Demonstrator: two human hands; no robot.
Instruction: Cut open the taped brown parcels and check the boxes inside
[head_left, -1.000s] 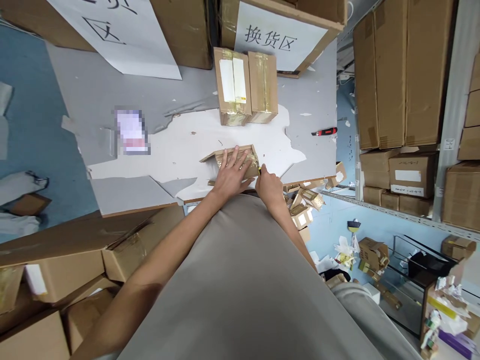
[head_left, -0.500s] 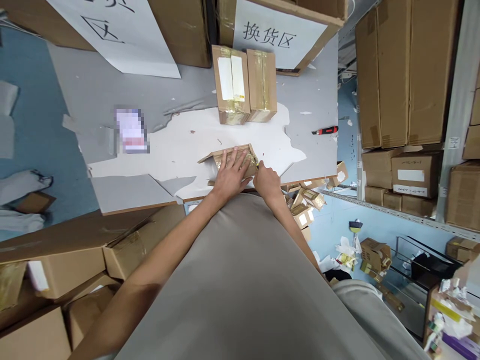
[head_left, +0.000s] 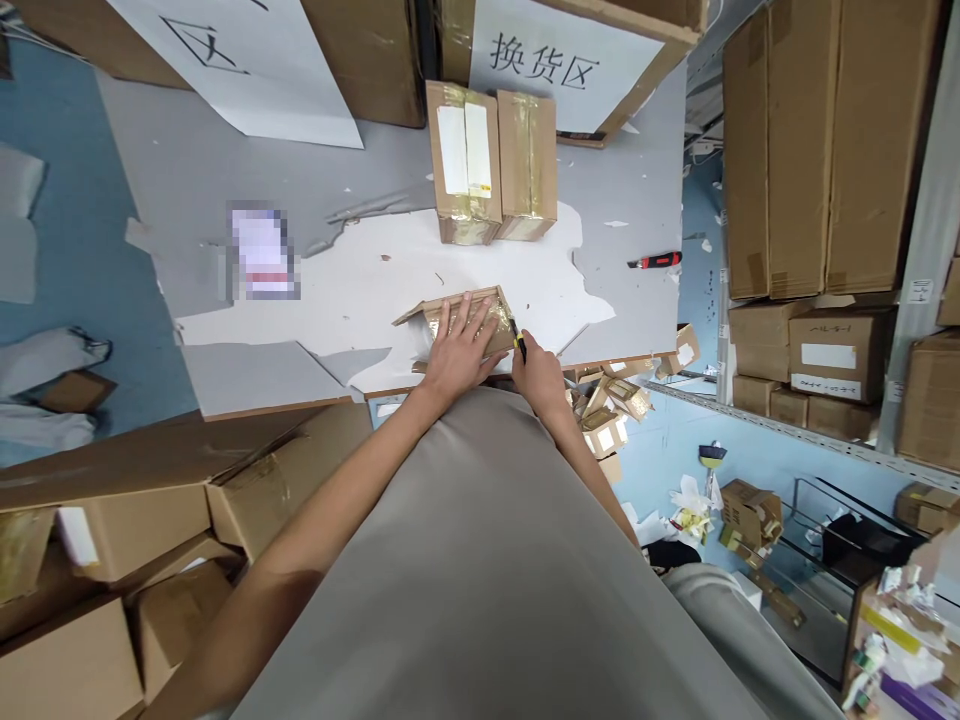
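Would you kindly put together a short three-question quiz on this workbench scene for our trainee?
1. Multiple choice: What does the right hand hold?
A) a roll of tape
B) a black-and-yellow cutter
C) a pair of scissors

2. True or false: The left hand rests spread on a piece of taped cardboard.

3. Fill in the blank: As seen in the picture, the red-and-black knife lies on the table to the ____ of the two taped boxes.

Key: 1. B; 2. True; 3. right.
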